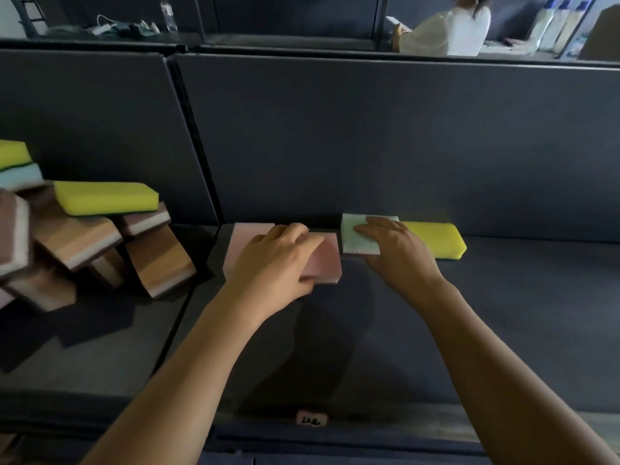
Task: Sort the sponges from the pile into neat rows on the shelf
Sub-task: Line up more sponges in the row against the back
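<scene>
Sponge pile (77, 239): on left section of shelf (503, 313); brown ones leaning and tilted, yellow ones on top.
Row: along back wall of right section; from left, pale pink sponge (243, 241), pink sponge (323, 260), pale green sponge (355, 238), yellow sponge (439, 243).
Left hand (275, 260): curled over pink sponge, thumb at near edge, gripping it, just beside pale pink sponge.
Right hand (396, 253): fingers straight, lying flat on top of pale green sponge.
Yellow sponge: just beside pale green sponge, left end hidden behind right hand.
Tag (311, 418): small, on front edge of shelf, writing not readable.
</scene>
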`<action>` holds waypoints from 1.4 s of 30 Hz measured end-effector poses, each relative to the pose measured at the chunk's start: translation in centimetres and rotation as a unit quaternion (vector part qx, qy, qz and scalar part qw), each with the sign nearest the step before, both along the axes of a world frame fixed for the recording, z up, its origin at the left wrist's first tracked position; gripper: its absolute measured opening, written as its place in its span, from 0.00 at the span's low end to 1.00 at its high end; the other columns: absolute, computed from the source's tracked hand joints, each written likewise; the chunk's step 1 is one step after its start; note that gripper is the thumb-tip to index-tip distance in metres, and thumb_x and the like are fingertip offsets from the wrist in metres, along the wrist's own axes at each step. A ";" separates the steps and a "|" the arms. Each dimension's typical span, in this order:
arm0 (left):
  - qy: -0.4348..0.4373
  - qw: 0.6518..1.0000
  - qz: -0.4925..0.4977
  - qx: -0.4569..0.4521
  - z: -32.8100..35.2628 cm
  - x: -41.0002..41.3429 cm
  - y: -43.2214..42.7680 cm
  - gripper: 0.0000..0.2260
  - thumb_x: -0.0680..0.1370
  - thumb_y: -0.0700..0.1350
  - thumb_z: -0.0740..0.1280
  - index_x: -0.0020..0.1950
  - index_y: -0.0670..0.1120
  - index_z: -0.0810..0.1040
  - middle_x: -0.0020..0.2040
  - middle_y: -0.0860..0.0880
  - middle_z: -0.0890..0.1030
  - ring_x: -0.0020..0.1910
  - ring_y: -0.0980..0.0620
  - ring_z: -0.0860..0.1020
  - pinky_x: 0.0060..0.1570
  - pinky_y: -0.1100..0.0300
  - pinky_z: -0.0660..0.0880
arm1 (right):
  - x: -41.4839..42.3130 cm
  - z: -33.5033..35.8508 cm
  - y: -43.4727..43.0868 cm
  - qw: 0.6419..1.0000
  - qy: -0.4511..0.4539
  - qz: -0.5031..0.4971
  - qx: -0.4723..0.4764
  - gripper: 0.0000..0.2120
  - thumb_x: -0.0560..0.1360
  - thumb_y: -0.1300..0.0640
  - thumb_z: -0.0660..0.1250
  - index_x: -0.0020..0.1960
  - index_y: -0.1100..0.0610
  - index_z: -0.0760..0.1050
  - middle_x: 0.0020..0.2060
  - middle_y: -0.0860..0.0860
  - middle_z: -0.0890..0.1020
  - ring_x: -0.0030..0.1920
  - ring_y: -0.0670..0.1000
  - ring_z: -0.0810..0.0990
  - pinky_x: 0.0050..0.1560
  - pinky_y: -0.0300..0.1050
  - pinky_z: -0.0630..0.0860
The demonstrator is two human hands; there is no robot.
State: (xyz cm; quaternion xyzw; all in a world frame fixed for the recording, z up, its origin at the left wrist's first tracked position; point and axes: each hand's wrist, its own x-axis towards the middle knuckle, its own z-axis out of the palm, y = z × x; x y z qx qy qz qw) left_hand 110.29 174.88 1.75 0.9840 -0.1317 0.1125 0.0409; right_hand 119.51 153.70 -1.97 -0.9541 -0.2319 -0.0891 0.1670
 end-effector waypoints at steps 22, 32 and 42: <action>0.021 0.999 0.018 -0.028 -2.2 3.4 -1.8 0.15 0.76 0.42 0.70 0.63 0.50 0.76 0.63 0.53 0.75 0.60 0.52 0.75 0.55 0.55 0.77 | 0.0 -0.9 0.5 0.999 -0.032 -0.025 0.016 0.24 0.71 0.64 0.69 0.66 0.49 0.77 0.63 0.47 0.79 0.60 0.55 0.77 0.54 0.49 0.77; 0.014 0.994 -0.008 -0.104 -2.9 6.3 -2.3 0.17 0.76 0.33 0.66 0.62 0.45 0.79 0.61 0.49 0.79 0.63 0.49 0.74 0.58 0.51 0.76 | 0.8 -1.6 0.4 0.997 -0.070 -0.024 0.009 0.25 0.68 0.67 0.72 0.62 0.48 0.79 0.58 0.46 0.82 0.55 0.54 0.81 0.47 0.48 0.80; 0.025 0.988 0.010 -0.150 -3.5 6.9 -1.9 0.18 0.76 0.32 0.66 0.65 0.44 0.79 0.69 0.48 0.75 0.67 0.48 0.72 0.62 0.50 0.74 | 1.1 -1.6 0.0 0.996 -0.083 0.000 0.017 0.23 0.67 0.67 0.72 0.59 0.51 0.81 0.55 0.48 0.84 0.52 0.56 0.82 0.47 0.48 0.80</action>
